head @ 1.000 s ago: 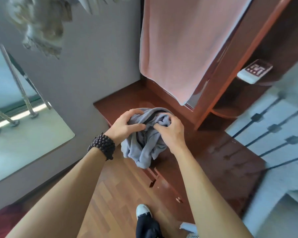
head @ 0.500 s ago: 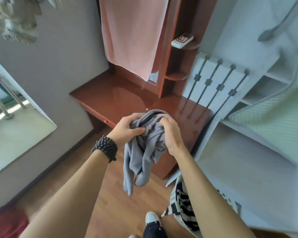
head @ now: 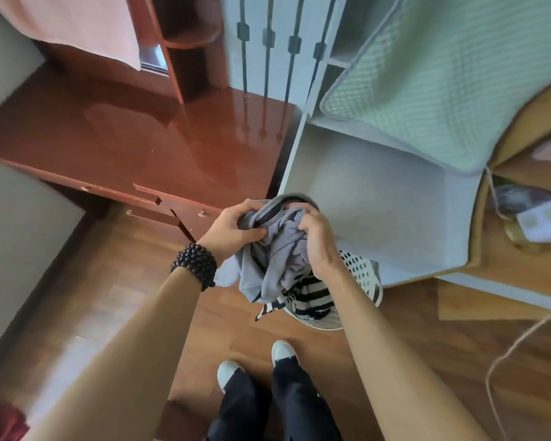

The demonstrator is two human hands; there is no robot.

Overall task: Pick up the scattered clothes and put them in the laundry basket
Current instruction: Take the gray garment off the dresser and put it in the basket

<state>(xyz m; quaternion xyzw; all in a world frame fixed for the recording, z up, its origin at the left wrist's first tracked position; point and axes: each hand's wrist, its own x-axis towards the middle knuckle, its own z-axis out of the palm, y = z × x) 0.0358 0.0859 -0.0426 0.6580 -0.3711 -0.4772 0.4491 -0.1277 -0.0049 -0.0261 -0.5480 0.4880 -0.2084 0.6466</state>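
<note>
A bunched grey garment [head: 275, 249] hangs between both hands, directly over the white perforated laundry basket [head: 363, 275] on the wooden floor. My left hand [head: 233, 227], with a dark bead bracelet on the wrist, grips the garment's left side. My right hand [head: 318, 240] grips its right side. A black-and-white striped cloth [head: 309, 297] lies in the basket and spills over its near rim. Much of the basket is hidden behind the garment and my right arm.
A glossy red-brown desk [head: 140, 138] with drawers stands at the left. A white shelf unit [head: 379, 198] rises right behind the basket, with a pale green quilted cover [head: 427, 74] draped above. My feet [head: 255, 361] stand on the wooden floor. A cord [head: 506, 351] trails at the right.
Both hands carried the grey garment off the desk and rightwards; it now hangs over the basket. The view turned right and down, bringing the basket and shelf unit into sight.
</note>
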